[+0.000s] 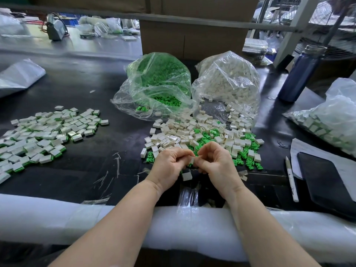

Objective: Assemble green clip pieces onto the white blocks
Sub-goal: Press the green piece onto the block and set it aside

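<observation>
White block (192,160) pinched between fingertips of both hands, just above near table (86,170) edge. Left hand (169,164) fingers curled round it; right hand (215,160) likewise curled, thumb and forefinger on block. Whether green clip is in grip: cannot tell. Second white block (187,176) on table just below hands. Loose pile of white blocks and green clips (204,135) just beyond. Behind: bag of green clips (159,81), bag of white blocks (229,79). Assembled pieces (42,135) heaped far left. Blue bottle (300,74), black tablet (327,182) at right.

Both forearms bare to the frame edge, no sleeves; left hand (169,164) at 11 o'clock of frame centre, right hand (215,160) at 1, no rings, gloves or watch visible
</observation>
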`<state>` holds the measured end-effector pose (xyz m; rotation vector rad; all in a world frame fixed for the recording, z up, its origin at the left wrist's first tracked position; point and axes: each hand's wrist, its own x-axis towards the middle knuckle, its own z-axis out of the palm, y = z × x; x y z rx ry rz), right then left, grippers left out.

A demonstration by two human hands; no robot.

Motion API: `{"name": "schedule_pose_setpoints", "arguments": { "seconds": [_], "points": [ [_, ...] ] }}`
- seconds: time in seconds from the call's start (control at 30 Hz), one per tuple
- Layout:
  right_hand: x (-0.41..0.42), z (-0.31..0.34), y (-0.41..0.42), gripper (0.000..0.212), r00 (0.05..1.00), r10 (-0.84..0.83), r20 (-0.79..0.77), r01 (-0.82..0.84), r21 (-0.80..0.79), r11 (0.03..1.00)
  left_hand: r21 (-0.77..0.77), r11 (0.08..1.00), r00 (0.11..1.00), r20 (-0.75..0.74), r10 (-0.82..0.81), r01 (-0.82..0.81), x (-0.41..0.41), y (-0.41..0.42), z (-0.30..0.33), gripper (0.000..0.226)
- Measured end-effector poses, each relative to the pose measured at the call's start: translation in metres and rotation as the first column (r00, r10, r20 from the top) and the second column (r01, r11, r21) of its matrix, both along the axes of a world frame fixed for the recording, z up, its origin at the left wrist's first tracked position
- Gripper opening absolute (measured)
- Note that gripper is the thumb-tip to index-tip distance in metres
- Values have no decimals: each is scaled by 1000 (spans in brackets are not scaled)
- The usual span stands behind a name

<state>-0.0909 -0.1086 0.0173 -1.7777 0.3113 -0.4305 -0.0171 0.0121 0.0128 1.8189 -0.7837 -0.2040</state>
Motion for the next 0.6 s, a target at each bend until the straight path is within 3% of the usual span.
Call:
{"name": "schedule_pose_setpoints", "arguments": {
  "seconds": [0.1,0.2,0.33,0.43,0.6],
  "points": [
    [1,1,0,15,998,-37,52,35,38,999,-88,996,995,-98,-9,0,-1,0,3,12],
    [3,0,-2,10,994,-80,72,74,73,995,-27,999,999,-28,-17,17,-1,0,2,18],
    [5,-2,-3,17,987,-146,70,152,-93,984,11,1000,1000,10,3,-3,-1,1,2,13],
    [2,-1,-3,23,990,-124,69,130,-83,988,29,999,1000,18,13,-13,0,1,2,13],
    [3,-2,-2,17,984,-169,47,175,-188,966,54,998,995,89,37,-42,-1,0,-1,10]
  ]
}}
